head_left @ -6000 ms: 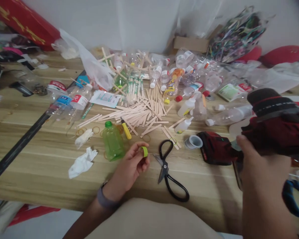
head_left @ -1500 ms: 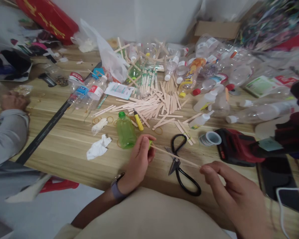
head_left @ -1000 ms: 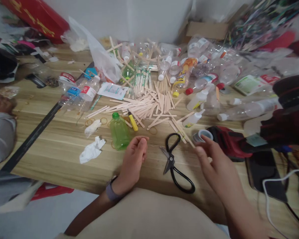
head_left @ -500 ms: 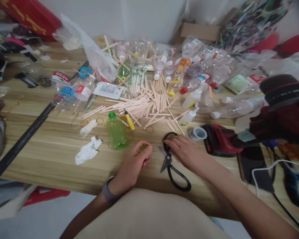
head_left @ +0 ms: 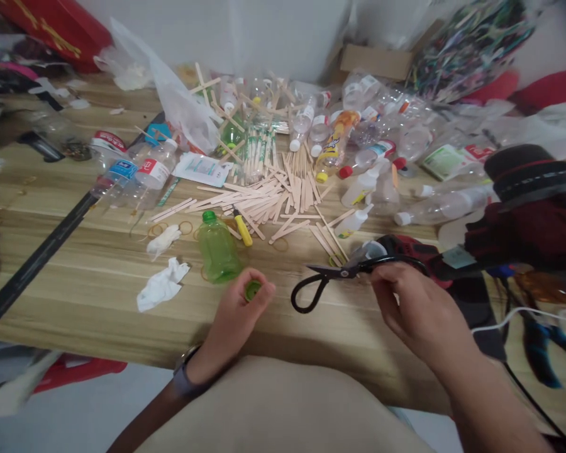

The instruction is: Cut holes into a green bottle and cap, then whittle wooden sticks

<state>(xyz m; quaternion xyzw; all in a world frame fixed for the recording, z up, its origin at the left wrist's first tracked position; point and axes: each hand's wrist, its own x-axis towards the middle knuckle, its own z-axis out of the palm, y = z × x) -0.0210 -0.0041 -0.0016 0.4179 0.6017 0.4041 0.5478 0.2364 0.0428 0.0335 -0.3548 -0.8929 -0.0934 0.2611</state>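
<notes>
Right hand [head_left: 417, 305] gripping scissors [head_left: 345, 272], left hand [head_left: 236, 311] pinching green cap [head_left: 252, 290]

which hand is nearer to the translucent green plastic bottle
The left hand. It holds a round green plastic cap close beside the base of the translucent green plastic bottle; the right hand, holding black-handled metal scissors, is farther off to the right.

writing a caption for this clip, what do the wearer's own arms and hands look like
The left hand and right hand are gloveless. No sleeve shows on either forearm. The left wrist has a watch with a plain greyish-purple band.
</notes>
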